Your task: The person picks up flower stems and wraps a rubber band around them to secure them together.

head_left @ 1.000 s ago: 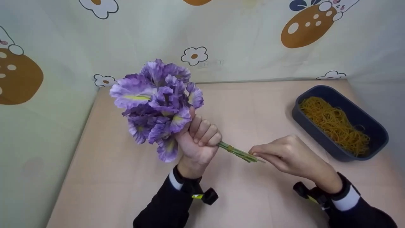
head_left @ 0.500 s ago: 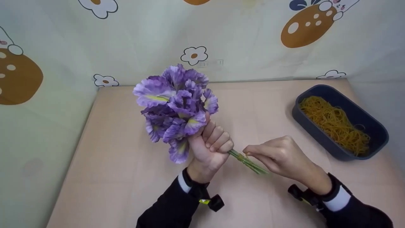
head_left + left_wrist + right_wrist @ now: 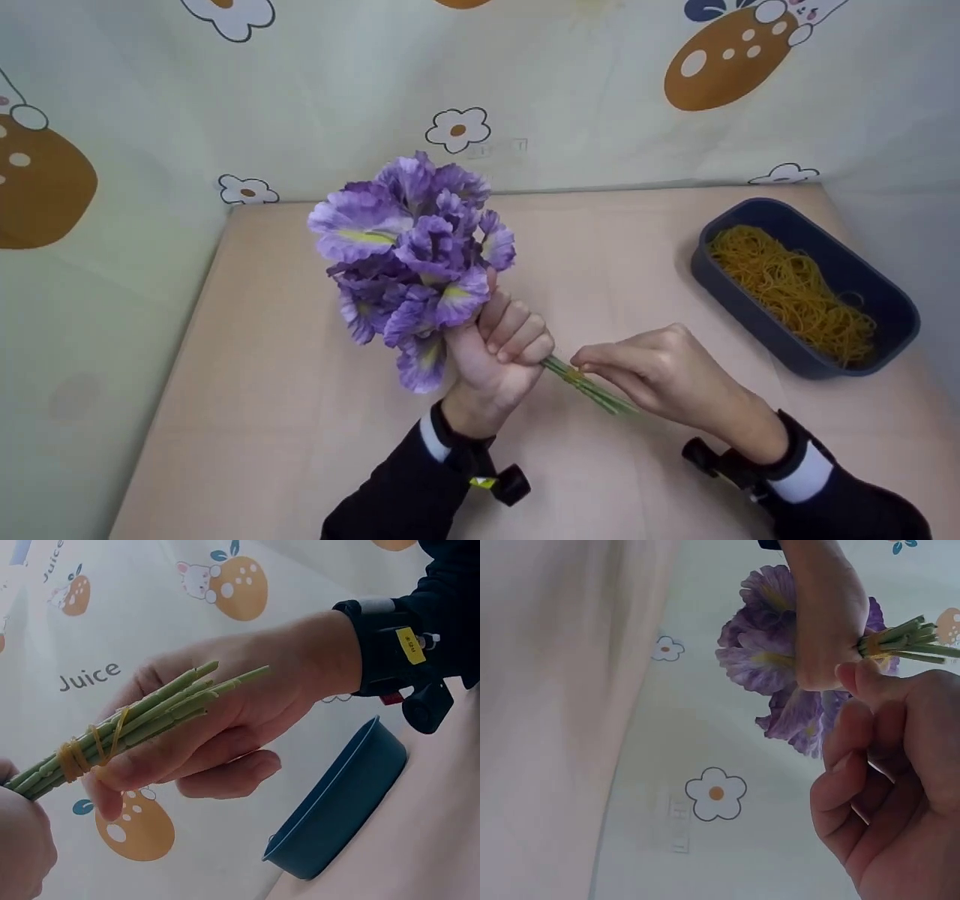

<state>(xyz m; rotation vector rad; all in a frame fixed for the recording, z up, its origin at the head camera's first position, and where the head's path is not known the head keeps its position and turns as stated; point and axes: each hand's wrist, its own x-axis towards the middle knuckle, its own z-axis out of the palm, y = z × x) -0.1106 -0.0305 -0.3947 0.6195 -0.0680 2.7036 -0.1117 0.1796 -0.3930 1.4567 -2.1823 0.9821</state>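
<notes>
A bunch of purple artificial irises point(image 3: 431, 251) is gripped by my left hand point(image 3: 501, 352), its fingers curled round the stems just below the blooms. Green stem ends point(image 3: 169, 706) jut out past that fist toward the right. Round them a yellow rubber band point(image 3: 73, 759) is wound in several turns, with looser strands slanting across the stems. My right hand point(image 3: 667, 371) is beside the stems, thumb and forefinger pinching at the band. Its other fingers are curled in the right wrist view, and the exact pinch point is partly hidden.
To the right stands a dark blue plastic bin point(image 3: 784, 341) holding a heap of yellow rubber bands point(image 3: 795, 296). A pale pink cloth point(image 3: 262, 360) covers the table. Printed white curtains point(image 3: 360, 90) enclose the back and sides.
The flowers and left hand have shifted right and slightly down. My right hand has moved a little left, from the stem tips up to the wound band.
</notes>
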